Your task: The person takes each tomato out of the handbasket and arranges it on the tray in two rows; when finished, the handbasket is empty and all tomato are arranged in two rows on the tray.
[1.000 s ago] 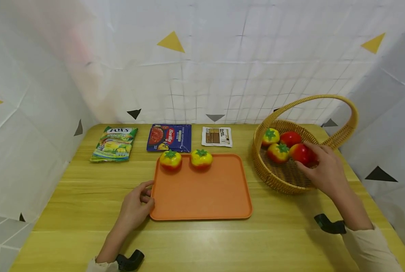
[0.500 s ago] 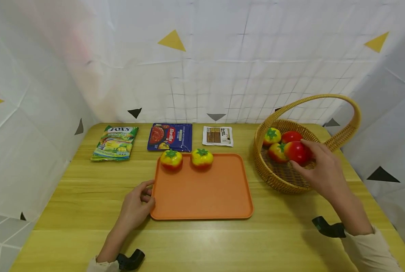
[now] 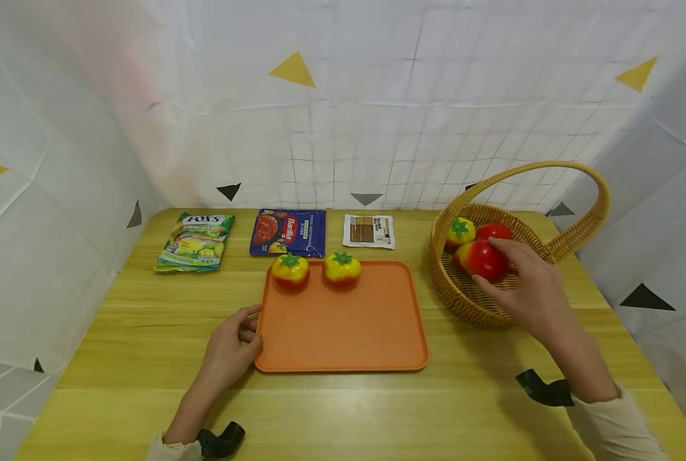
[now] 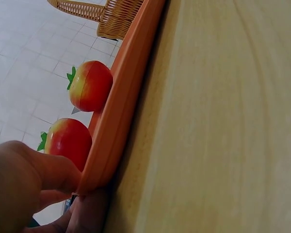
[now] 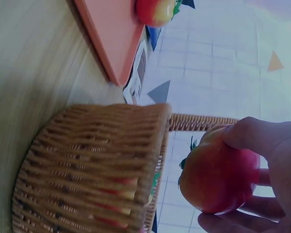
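Observation:
My right hand point(image 3: 530, 288) grips a red-and-yellow tomato point(image 3: 489, 261) and holds it up over the wicker basket point(image 3: 455, 299). In the right wrist view, this tomato point(image 5: 218, 172) is clear above the basket's rim, thumb on one side and fingers on the other. Behind it in the basket lie other tomatoes, one yellowish point(image 3: 460, 232) and one red point(image 3: 494, 231). My left hand point(image 3: 230, 349) pinches the left edge of the orange tray point(image 3: 348, 333). Two tomatoes stand near the tray's far edge, the left one point(image 3: 290, 271) in the corner and the other point(image 3: 342, 269) beside it.
Along the back of the wooden table point(image 3: 348, 410) lie a green Fox's candy bag point(image 3: 195, 243), a blue Barilla pouch point(image 3: 287, 234) and a small white-and-brown packet point(image 3: 368, 231). The basket's tall handle point(image 3: 527, 168) arches over its opening. White sheeting encloses the table.
My right hand has lifted the tomato from the right side of the basket and shifted it leftward, over the other tomatoes. The left hand and the tray have stayed put.

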`<state>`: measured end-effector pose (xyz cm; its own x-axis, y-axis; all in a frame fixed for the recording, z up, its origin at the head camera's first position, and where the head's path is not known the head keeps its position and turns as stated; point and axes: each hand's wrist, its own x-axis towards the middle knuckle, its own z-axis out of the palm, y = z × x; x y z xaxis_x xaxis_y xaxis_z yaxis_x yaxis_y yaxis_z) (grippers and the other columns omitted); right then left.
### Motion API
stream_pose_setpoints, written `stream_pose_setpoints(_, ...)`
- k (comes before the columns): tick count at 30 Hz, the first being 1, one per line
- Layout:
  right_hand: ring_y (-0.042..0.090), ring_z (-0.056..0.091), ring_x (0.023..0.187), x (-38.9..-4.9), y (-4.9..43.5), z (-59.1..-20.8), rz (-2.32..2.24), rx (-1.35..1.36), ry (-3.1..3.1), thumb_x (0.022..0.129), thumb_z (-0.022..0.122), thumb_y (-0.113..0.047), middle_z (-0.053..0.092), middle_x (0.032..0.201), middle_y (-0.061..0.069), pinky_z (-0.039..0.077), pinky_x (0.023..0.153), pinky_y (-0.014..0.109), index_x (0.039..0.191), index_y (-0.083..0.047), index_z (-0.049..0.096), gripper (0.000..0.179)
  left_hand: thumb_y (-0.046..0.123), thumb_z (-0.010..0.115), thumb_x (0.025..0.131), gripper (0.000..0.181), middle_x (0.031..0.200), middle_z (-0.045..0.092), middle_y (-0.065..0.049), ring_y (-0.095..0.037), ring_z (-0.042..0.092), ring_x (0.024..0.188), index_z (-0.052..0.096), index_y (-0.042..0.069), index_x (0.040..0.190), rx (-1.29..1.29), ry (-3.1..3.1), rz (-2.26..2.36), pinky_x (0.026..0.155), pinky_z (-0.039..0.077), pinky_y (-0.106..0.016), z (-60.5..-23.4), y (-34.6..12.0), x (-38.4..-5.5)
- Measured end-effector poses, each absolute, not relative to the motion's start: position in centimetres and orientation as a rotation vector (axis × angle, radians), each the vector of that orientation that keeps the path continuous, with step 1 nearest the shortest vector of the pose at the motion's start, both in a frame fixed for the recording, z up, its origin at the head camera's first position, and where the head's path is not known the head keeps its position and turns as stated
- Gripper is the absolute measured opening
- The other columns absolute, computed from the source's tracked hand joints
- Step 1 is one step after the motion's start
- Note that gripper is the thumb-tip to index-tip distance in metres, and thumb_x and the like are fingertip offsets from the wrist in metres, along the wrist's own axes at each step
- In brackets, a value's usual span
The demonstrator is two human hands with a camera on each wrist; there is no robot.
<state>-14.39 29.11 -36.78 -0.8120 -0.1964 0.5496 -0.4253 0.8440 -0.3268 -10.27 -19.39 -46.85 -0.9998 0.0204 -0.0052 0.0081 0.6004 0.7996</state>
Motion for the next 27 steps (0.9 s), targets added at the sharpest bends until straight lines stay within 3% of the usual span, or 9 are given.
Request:
stream_pose_setpoints(2,0.035,0.063,0.103,-14.4,28.7,-36.7,0.614,0.471,-2.511,0.07,0.09,-0.007,0.061,0.126,0.02,0.057,0.077,0.047,0.13,0.0,0.06,0.068,0.001,0.065,0.084,0.056,0.099,0.065,-0.008,-0.015,0.065,0.081,0.059,0.009,0.138,0.025,2.796,1.399,0.07,0.052,-0.031,-46.9,-19.4,-10.2)
stream_pose_setpoints(4,0.037,0.062,0.106,-14.4,28.4,-36.7,0.627,0.477,-2.518,0.07,0.089,-0.007,0.06,0.127,0.02,0.057,0.078,0.049,0.131,-0.001,0.06,0.068,0.001,0.065,0.084,0.056,0.099,0.065,-0.008,-0.015,0.065,0.082,0.059,0.009,0.139,0.023,2.792,1.401,0.07,0.053,-0.031,-46.8,-19.4,-10.2)
stream_pose_setpoints(5,0.039,0.061,0.106,-14.4,28.2,-36.7,0.637,0.482,-2.521,0.071,0.089,-0.006,0.059,0.128,0.021,0.055,0.075,0.056,0.132,-0.001,0.06,0.068,0.002,0.065,0.084,0.056,0.1,0.066,-0.008,-0.015,0.065,0.082,0.058,0.009,0.139,0.022,2.792,1.4,0.07,0.053,-0.031,-46.8,-19.4,-10.2)
stream_pose_setpoints(18,0.038,0.063,0.105,-15.0,25.8,-36.9,0.668,0.64,-2.485,0.07,0.089,-0.008,0.062,0.122,0.018,0.054,0.078,0.057,0.131,-0.005,0.063,0.067,0.001,0.065,0.084,0.055,0.099,0.066,-0.007,-0.015,0.065,0.081,0.059,0.009,0.138,0.039,2.806,1.4,0.07,0.052,-0.031,-46.9,-19.4,-10.3)
stream_pose_setpoints(27,0.037,0.063,0.107,-15.3,24.2,-37.2,0.68,0.667,-2.542,0.074,0.088,-0.015,0.06,0.128,0.017,0.056,0.079,0.053,0.132,-0.006,0.062,0.064,0.003,0.066,0.084,0.055,0.099,0.065,-0.007,-0.015,0.064,0.082,0.059,0.01,0.138,0.03,2.802,1.388,0.07,0.052,-0.031,-46.9,-19.4,-10.3)
